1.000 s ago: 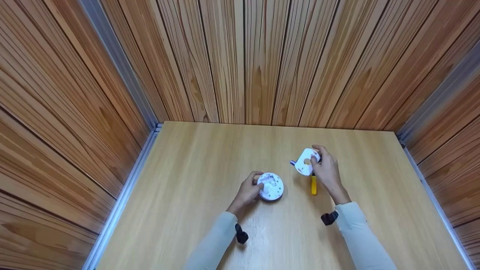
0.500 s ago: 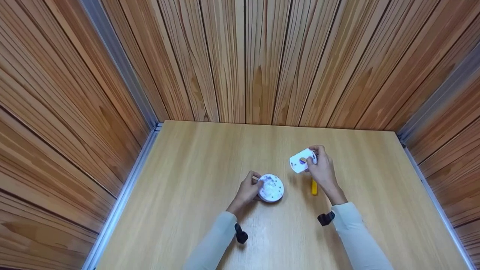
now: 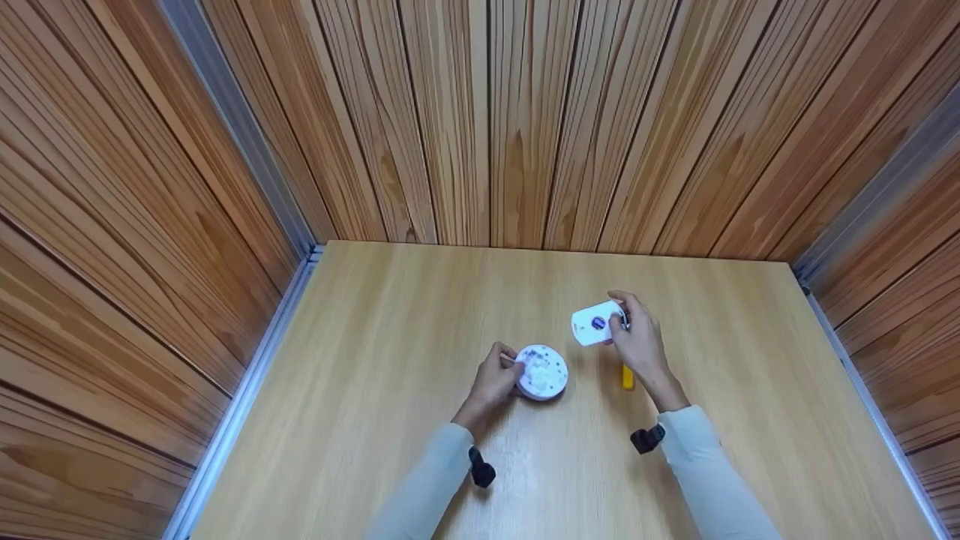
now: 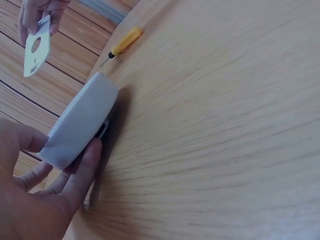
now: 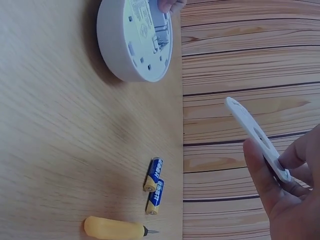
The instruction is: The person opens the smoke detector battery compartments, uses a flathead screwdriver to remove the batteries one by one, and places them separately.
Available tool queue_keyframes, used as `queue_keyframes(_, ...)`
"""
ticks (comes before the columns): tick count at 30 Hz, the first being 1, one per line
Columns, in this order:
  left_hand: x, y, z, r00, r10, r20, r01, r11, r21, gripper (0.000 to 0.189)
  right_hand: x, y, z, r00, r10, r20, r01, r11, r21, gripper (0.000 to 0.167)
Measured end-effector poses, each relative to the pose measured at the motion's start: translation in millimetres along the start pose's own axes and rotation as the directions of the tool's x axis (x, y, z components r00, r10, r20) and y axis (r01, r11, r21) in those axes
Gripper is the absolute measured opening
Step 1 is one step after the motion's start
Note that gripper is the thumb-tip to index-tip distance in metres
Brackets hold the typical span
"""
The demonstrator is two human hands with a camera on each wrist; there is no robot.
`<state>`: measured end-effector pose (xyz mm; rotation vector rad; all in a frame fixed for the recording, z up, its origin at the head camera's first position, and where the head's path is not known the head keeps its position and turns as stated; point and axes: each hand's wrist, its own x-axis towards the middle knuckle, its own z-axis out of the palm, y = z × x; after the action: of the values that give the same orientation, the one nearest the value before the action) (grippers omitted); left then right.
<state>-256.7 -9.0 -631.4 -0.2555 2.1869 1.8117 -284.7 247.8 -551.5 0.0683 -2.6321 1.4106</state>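
My left hand [image 3: 491, 381] pinches the left rim of a round white device [image 3: 543, 373], its back with small holes facing up. In the right wrist view, a battery bay with metal contacts shows in the device [image 5: 148, 42]. It is tilted, its side wall close to the table. My right hand [image 3: 639, 341] holds a flat white mounting plate [image 3: 581, 328] by one end, thumb on its face. This plate has a round hole in its middle and hangs above the table, apart from the device.
Two blue-and-gold batteries [image 5: 154, 175] lie side by side on the table [image 5: 50, 150], below the plate. Near them lies a yellow-handled screwdriver [image 5: 115, 228], partly hidden by my right hand in the head view. Wooden panels [image 3: 517, 135] stand behind the table.
My right hand has moved left with the plate, which has turned and now lies over the batteries in the head view. The left hand and the device have barely moved.
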Motion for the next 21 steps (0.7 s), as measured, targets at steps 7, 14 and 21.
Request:
queue_keyframes(7, 1.1, 1.8, 2.2, 1.000, 0.015, -0.005, -0.015, 1.000, -0.003, 0.018, -2.3, -0.9, 3.0, 0.999, -0.037, -0.024, 0.036, 0.999, -0.027, 0.035)
queue_keyframes(14, -0.3, -1.6, -0.4, 0.998, 0.046, 0.044, -0.044, 0.998, -0.050, 0.034, -3.7, -4.3, 7.0, 1.000, 0.007, 0.013, -0.007, 0.999, 0.047, 0.032)
queue_keyframes(21, -0.8, -1.9, -1.2, 0.999, 0.026, 0.041, -0.023, 0.998, -0.058, 0.034, -4.8, -7.9, 9.3, 1.000, 0.001, 0.019, -0.002, 0.999, 0.054, 0.032)
